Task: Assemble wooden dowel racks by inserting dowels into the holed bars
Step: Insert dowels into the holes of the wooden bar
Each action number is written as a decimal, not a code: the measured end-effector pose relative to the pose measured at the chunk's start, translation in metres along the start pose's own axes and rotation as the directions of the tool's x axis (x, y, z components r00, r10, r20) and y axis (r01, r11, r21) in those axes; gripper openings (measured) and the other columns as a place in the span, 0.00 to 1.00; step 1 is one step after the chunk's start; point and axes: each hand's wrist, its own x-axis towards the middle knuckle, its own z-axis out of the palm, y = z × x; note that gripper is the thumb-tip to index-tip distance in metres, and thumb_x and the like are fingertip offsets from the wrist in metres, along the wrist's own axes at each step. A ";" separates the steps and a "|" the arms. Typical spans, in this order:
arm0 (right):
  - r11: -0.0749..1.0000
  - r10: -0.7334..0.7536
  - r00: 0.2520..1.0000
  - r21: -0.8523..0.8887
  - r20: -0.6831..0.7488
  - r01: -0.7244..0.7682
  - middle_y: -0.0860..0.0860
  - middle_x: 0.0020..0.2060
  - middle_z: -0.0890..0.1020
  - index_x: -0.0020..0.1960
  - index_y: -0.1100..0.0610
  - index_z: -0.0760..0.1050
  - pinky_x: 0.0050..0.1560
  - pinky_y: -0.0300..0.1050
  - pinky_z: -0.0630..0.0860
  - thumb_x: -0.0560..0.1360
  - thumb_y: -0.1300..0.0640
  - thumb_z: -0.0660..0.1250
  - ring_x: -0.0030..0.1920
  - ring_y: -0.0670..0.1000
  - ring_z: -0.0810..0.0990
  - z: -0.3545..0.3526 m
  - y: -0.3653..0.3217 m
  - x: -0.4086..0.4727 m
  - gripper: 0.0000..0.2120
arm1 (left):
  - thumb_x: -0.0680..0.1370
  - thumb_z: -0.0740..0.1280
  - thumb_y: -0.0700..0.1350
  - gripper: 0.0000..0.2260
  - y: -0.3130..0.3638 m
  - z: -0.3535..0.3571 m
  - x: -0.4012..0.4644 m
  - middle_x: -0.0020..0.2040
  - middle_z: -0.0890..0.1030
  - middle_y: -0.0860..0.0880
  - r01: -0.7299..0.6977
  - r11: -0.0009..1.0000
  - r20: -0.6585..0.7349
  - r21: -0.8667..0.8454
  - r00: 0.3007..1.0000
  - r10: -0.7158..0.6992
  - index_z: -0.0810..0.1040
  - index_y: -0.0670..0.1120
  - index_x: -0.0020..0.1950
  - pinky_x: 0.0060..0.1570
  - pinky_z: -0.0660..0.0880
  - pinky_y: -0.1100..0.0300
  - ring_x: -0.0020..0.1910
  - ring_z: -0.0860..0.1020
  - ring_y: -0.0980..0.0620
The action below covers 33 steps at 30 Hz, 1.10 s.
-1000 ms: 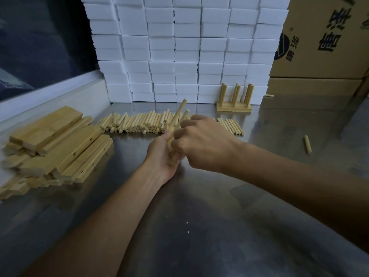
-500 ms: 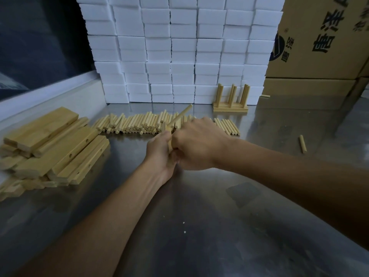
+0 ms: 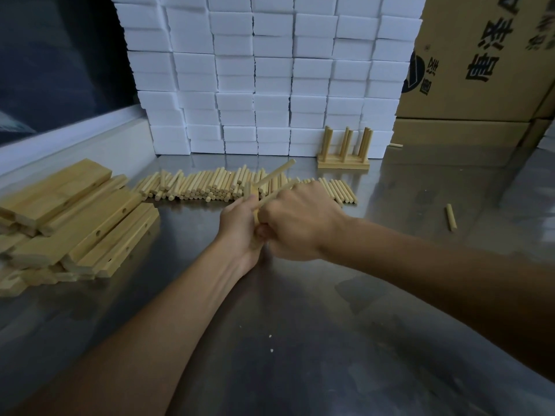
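Your left hand (image 3: 240, 232) is wrapped round a holed bar (image 3: 255, 205), mostly buried in the grip, and your right hand (image 3: 297, 223) is curled round a dowel (image 3: 277, 195) with its near end down at the bar. Another dowel (image 3: 274, 175) already pokes up and away from the bar, so I'd guess you're partway through this rack. Tip for this step: keep the dowel lined up straight with the hole before you push, and brace the bar hard in the left hand so it doesn't twist. Pushing at an angle probably jams it or chews up the hole. Can't actually see the hole itself, your fingers cover it.

Just behind your hands lies the loose dowel pile (image 3: 210, 186), and the stack of holed bars (image 3: 90, 223) sits off to the left. A finished rack (image 3: 344, 154) stands further back on the right, one stray dowel (image 3: 451, 217) well off to the right.

All of this is on a shiny metal table (image 3: 300, 340), a bit scuffed with a few pale specks. White foam blocks (image 3: 270, 73) are stacked against the back, cardboard boxes (image 3: 480, 61) to the right of them.
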 end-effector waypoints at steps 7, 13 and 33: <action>0.861 0.217 0.944 0.406 0.250 -0.306 0.48 0.37 0.73 0.36 0.50 0.63 0.39 0.45 0.67 0.74 0.48 0.64 0.44 0.55 0.74 0.005 0.004 0.008 0.13 | 0.82 0.61 0.36 0.11 0.001 0.001 -0.001 0.50 0.77 0.39 -0.024 0.996 0.005 0.083 1.000 0.024 0.78 0.39 0.63 0.45 0.69 0.49 0.47 0.74 0.43; 0.813 0.249 0.887 0.414 0.390 -0.410 0.48 0.36 0.71 0.35 0.50 0.63 0.36 0.44 0.66 0.70 0.49 0.69 0.40 0.53 0.73 -0.006 0.008 0.018 0.15 | 0.82 0.58 0.35 0.12 0.000 0.003 0.003 0.48 0.75 0.41 0.012 0.999 -0.017 0.051 1.000 -0.011 0.76 0.38 0.63 0.43 0.67 0.50 0.48 0.71 0.43; 0.352 0.598 0.777 0.805 0.198 -0.477 0.50 0.40 0.82 0.59 0.50 0.74 0.39 0.43 0.80 0.66 0.55 0.81 0.39 0.48 0.82 0.014 0.051 -0.028 0.26 | 0.84 0.60 0.42 0.09 0.001 -0.002 0.003 0.45 0.84 0.42 0.061 0.992 0.176 -0.109 0.983 -0.041 0.73 0.38 0.61 0.49 0.81 0.47 0.51 0.83 0.42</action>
